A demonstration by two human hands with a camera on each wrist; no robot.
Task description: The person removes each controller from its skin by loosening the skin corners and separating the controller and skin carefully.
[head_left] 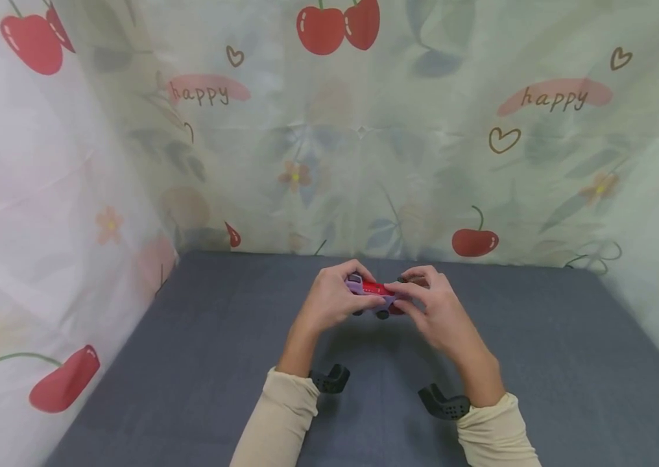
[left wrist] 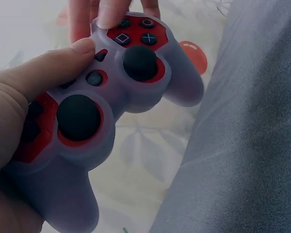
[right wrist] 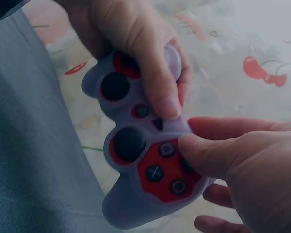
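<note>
A red game controller (head_left: 375,288) with black sticks and buttons is held up over the table by both hands. A translucent purple silicone cover (right wrist: 121,204) wraps its front and grips, with red showing through its openings. My left hand (head_left: 329,297) grips one end, its thumb lying across the middle near the small centre buttons. At the other end, my right hand (head_left: 442,310) pinches the cover's edge by the symbol buttons. The right thumb (right wrist: 203,150) is on the face, while the index finger reaches behind. In the head view, the fingers partly hide the controller.
A dark grey cloth (head_left: 218,363) covers the table. Behind it hangs a patterned curtain (head_left: 359,162) with cherries and lettering, and another panel (head_left: 32,246) closes the left side. Black wrist mounts (head_left: 445,403) sit at both cuffs.
</note>
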